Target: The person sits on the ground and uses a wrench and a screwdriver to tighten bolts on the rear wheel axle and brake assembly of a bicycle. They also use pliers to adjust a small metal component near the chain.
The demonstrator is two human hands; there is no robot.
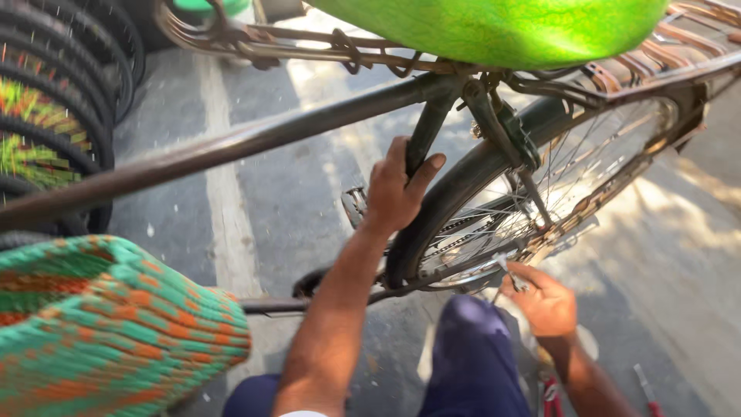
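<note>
Nearest to me, below the person's arms, a knee in dark blue trousers (471, 347) rises between the two forearms, with a woven green-and-orange cloth (108, 324) bunched off to the left. Just right of the knee, the right hand (544, 301) has its fingers (519, 279) pinched on a small silvery tool (505, 266), held close to the lower rim of the bicycle's rear wheel (540, 193); what the tool tip meets is too blurred to tell. Up and left of those fingers, the left hand (397, 193) is wrapped shut around the dark seat tube (424, 135), thumb laid along it, steadying the frame. By my reckoning the work at the wheel is under way: the wheel sits mounted in the frame, and nothing shows how much is left. Red-handled tools (644, 390) lie on the pavement near the right wrist. Room is tight: spokes and chain crowd the pinching fingers, and the top tube (231, 147) and bright green saddle (494, 27) overhang the gripping ones. Farther left, stacked tyres (54, 100) hem that side, while bare sunlit pavement (679, 232) opens beyond the wheel to the right.
</note>
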